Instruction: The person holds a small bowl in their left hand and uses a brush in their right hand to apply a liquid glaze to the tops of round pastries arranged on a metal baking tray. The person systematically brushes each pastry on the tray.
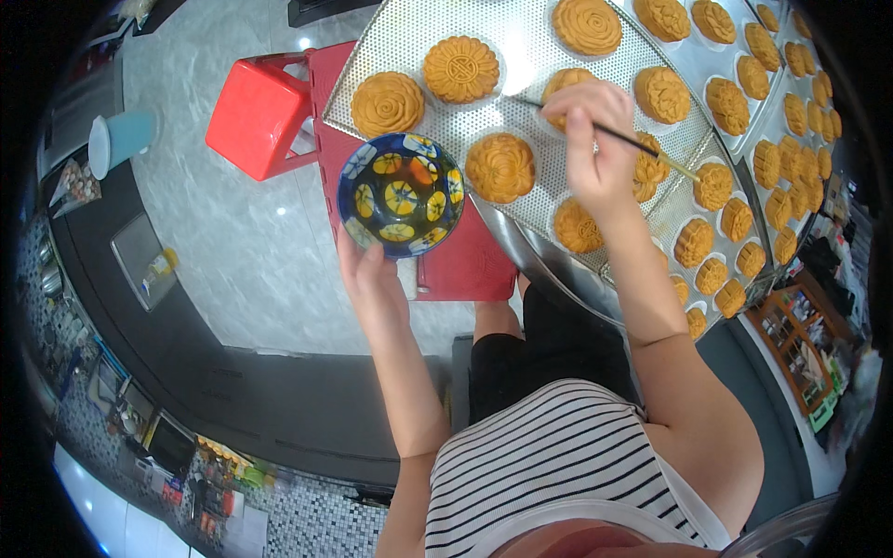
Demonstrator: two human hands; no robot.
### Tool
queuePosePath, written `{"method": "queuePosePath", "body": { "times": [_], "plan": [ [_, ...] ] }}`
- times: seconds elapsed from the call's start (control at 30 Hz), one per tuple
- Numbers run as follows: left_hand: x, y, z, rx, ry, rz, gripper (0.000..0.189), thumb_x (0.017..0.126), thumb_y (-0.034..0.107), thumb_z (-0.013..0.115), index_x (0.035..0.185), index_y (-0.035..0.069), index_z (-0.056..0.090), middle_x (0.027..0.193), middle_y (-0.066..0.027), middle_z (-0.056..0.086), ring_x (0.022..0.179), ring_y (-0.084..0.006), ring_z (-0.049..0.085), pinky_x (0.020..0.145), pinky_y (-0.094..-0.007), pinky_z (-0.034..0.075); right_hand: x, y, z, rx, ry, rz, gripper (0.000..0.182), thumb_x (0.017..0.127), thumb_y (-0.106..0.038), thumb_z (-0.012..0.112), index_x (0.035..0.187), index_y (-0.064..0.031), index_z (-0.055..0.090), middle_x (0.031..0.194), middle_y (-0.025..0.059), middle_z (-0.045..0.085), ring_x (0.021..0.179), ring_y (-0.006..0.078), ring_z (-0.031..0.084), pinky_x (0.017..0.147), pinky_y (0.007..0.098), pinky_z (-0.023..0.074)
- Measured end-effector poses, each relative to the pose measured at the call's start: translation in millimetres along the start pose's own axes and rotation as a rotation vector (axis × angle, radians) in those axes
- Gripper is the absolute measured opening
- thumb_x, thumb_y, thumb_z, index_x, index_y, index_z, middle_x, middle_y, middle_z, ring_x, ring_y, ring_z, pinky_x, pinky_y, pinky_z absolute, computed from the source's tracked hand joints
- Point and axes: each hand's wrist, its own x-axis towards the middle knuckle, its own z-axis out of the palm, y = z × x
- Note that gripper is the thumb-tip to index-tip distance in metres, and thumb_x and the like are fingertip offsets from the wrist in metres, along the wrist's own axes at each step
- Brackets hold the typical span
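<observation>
My left hand [370,275] holds a blue bowl [401,251] with yellow flower patterns from below and the side. A glossy orange patch shows inside it, perhaps liquid. In my right hand [593,139] is a thin brush [621,136] with a dark handle and a yellowish end pointing right. Its other, thin end reaches left over a perforated metal tray [516,42], near a round mooncake [462,70] with a flower-shaped rim. Beside it lies a swirl-patterned mooncake [387,104]. Another mooncake [500,167] sits between the bowl and my right hand. My right hand partly covers a mooncake [568,80] behind it.
More trays of mooncakes [725,104] extend to the right, several in paper liners. Under the near tray are a red table [467,268] and a round metal rim [551,272]. A red plastic stool [254,118] and a blue bin [129,143] stand on the floor at left.
</observation>
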Motion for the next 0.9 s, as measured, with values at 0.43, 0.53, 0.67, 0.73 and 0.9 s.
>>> {"method": "queuePosePath", "body": {
  "times": [0.43,0.53,0.67,0.73,0.9],
  "plan": [
    [0,-1,-1,-0.014,0.014,-0.004,0.065,0.081,0.024,0.056,0.135,-0.003,0.035,0.13,-0.0165,0.048,0.118,-0.0254,0.051,0.098,-0.0384,0.042,-12,-9,1,-0.014,-0.007,-0.048,0.007,0.086,-0.009,0.057,0.081,-0.007,0.062,0.082,0.0033,0.065,0.08,0.0213,0.06,0.084,0.0364,0.0382],
    [0,-1,0,-0.023,0.022,0.0,0.063,0.081,0.023,0.056,0.135,-0.003,0.036,0.129,-0.0163,0.048,0.118,-0.0252,0.051,0.098,-0.038,0.042,-11,1,-3,-0.101,0.043,-0.018,0.007,0.085,-0.008,0.057,0.08,-0.007,0.062,0.081,0.0032,0.064,0.079,0.0214,0.059,0.084,0.0363,0.0381],
    [0,-6,-3,-0.04,0.021,0.01,0.061,0.081,0.021,0.055,0.134,-0.004,0.036,0.128,-0.0159,0.049,0.118,-0.0252,0.051,0.099,-0.0383,0.041,-14,-5,1,0.022,-0.041,-0.078,0.008,0.085,-0.007,0.056,0.081,-0.0068,0.063,0.081,0.0031,0.064,0.079,0.0208,0.059,0.083,0.0354,0.0373],
    [0,-5,-2,-0.044,0.02,0.005,0.061,0.082,0.02,0.055,0.134,-0.004,0.036,0.128,-0.0159,0.049,0.118,-0.0252,0.051,0.099,-0.0384,0.042,-8,5,-2,-0.013,-0.01,-0.052,0.01,0.086,-0.009,0.055,0.081,-0.0067,0.063,0.08,0.003,0.064,0.079,0.0202,0.059,0.083,0.0348,0.0369],
    [-1,-9,-7,-0.057,0.034,-0.001,0.06,0.082,0.019,0.055,0.135,-0.004,0.036,0.129,-0.0159,0.048,0.118,-0.0253,0.051,0.098,-0.0384,0.043,2,4,-5,-0.05,-0.025,-0.074,0.016,0.091,-0.013,0.052,0.081,-0.0067,0.063,0.079,0.0031,0.064,0.079,0.0202,0.06,0.082,0.0344,0.0372]
  ]
}}
